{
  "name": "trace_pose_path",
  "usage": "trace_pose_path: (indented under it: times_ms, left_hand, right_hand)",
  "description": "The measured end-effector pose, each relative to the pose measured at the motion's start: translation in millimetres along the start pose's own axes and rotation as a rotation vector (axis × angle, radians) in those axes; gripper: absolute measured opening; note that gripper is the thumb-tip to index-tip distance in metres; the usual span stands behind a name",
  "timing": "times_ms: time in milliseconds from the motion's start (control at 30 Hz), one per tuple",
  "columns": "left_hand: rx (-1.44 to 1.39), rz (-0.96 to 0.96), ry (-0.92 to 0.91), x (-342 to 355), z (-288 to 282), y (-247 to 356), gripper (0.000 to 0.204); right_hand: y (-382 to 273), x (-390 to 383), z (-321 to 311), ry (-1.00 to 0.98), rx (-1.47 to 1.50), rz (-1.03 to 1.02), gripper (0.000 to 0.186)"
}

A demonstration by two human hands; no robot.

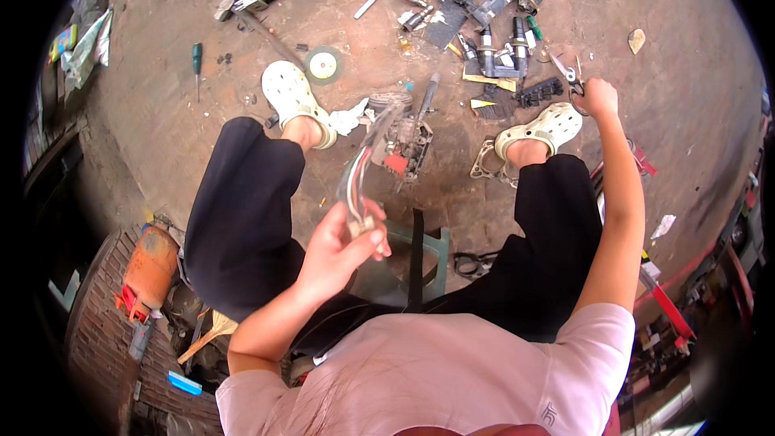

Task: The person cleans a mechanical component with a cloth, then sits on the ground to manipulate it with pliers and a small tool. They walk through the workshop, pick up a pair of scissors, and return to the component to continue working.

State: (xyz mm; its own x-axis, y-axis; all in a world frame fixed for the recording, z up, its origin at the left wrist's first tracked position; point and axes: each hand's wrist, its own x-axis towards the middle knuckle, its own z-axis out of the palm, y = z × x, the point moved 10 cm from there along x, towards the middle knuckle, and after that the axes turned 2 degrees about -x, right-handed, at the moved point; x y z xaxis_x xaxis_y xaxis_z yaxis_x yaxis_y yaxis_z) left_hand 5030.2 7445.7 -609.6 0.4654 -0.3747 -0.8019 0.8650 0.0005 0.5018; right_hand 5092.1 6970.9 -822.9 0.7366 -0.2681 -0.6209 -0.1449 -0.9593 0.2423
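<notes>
My left hand (343, 238) is closed on a pale wire connector (359, 224) between my knees. Its bundle of coloured wires (360, 165) runs up to a dirty metal assembly (408, 139) on the floor between my feet. Out at the right, beside my right shoe (539, 131), my right hand (597, 98) is closed on the handles of a pair of scissors (565, 69), with the blades pointing up and left. A white crumpled rag (349, 117) lies left of the assembly.
Dark metal parts (500, 52), a screwdriver (197, 64) and a grinding disc (323, 64) lie on the stained floor (161, 145). A green stool (434, 262) is under me. An orange gas cylinder (149, 270) stands at lower left; red metal equipment (670, 311) is at lower right.
</notes>
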Motion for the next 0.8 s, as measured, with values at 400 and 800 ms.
trace_pose_path:
  times_ms: [400, 800]
  left_hand:
    - [0.187, 0.111, -0.342, -4.2, 42.5, -23.5, 0.02]
    - [-0.25, 0.052, -0.488, -40.3, 38.7, -144.2, 0.017]
  right_hand:
    - [-97.0, -235.3, -62.2, -0.443, 1.795, -0.1, 0.032]
    - [-272.0, -403.6, 26.6, -0.191, 2.355, 0.076, 0.02]
